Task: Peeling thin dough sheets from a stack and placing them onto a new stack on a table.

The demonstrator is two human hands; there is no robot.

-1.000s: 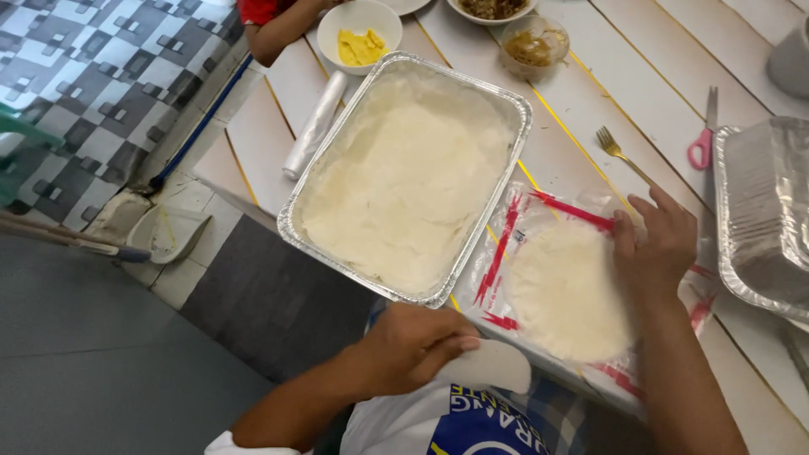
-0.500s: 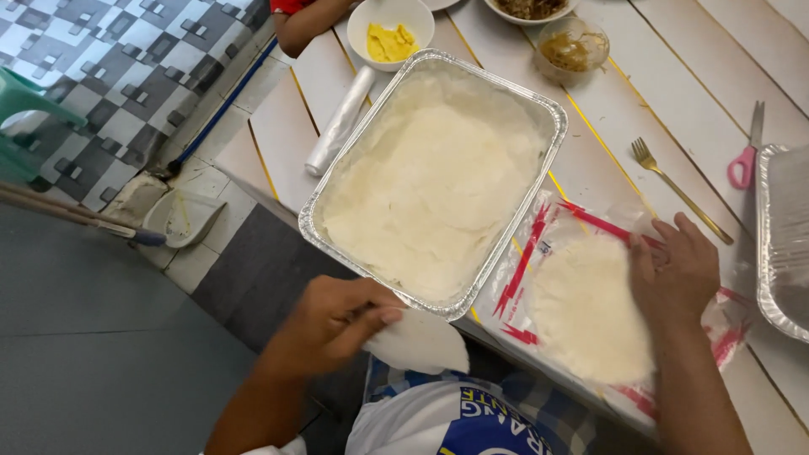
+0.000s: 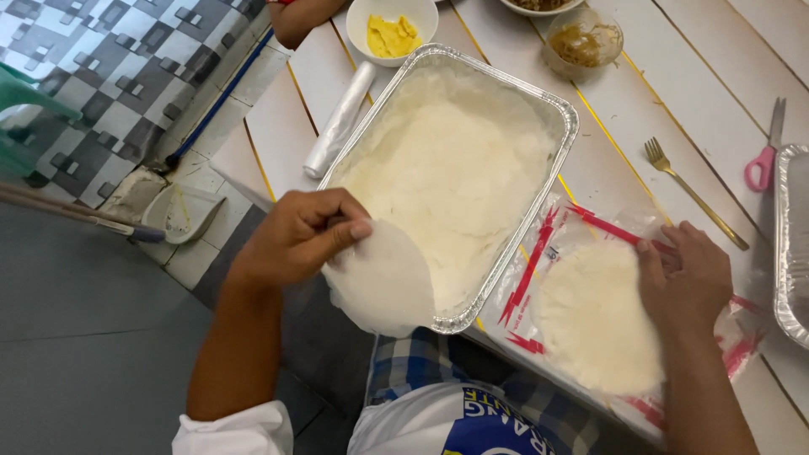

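Wrapper sheet (image 3: 379, 282) now lifted higher vs 0.5 s ago — L hand (image 3: 299, 236) pinches its top edge over foil tray (image 3: 506, 253) near corner. R hand (image 3: 687, 278) stays pressed flat on wrapper stack (image 3: 594, 316) in bag.

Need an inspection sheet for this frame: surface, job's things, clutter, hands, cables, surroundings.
Surface: white plank table with yellow seams.
Job's things: foil tray lined with pale sheets; thin round wrapper at its near edge; clear bag of round wrappers.
Clutter: gold fork, pink-handled scissors, plastic roll, bowl of yellow pieces, container of brown filling, second foil tray.
Hands: left hand pinches the wrapper; right hand rests on the bag.
Cables: nothing seen.
Surroundings: checkered floor tiles, dustpan, another person's arm.
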